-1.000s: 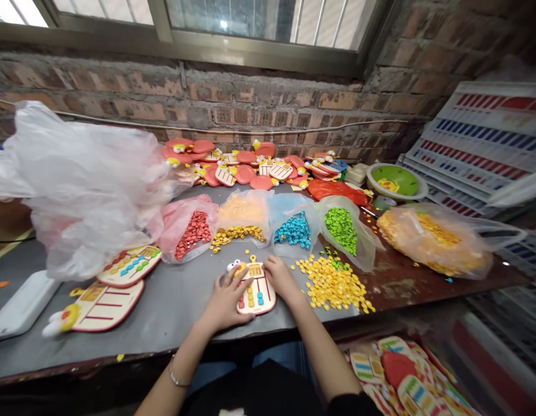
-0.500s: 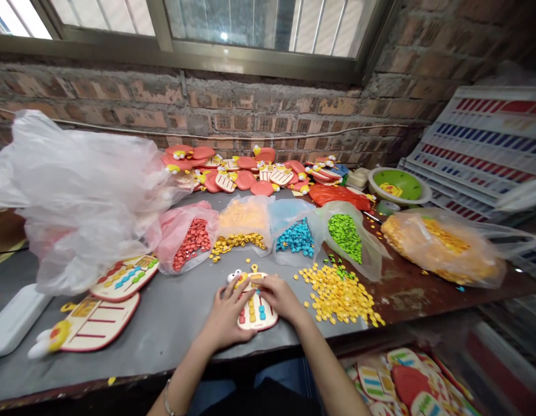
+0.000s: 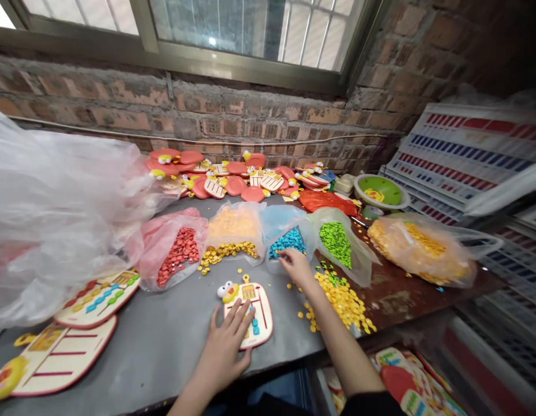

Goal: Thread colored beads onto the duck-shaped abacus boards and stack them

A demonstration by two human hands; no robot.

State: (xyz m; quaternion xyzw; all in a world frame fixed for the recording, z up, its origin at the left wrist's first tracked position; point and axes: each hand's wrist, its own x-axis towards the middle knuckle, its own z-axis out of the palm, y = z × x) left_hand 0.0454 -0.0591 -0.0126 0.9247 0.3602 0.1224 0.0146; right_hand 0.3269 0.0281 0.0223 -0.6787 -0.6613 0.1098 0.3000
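My left hand [image 3: 226, 341] lies with fingers spread over the left part of a cream toy board [image 3: 262, 312] with a red rim and a yellow bird-like head with white bulging eyes. Blue beads [image 3: 255, 327] sit on one of its dark slots; the fingers cover the slots further left. Out at the bag of blue beads [image 3: 289, 241], my right hand [image 3: 295, 266] has thumb and fingers drawn together at the front of the pile. What is between those fingertips is too small to make out.
Bags of red beads [image 3: 178, 254], golden beads [image 3: 228, 251] and green beads [image 3: 336, 241] flank the blue ones. Loose yellow beads [image 3: 343, 303] lie at right. Two toy boards [image 3: 70, 355] overlap at left, near a big plastic bag [image 3: 63, 214]. More red-backed boards [image 3: 236, 186] line the wall.
My right hand has left the toy board and moved forward and right to the blue beads. My left hand stays on the board, now lower and flatter. The camera view has shifted.
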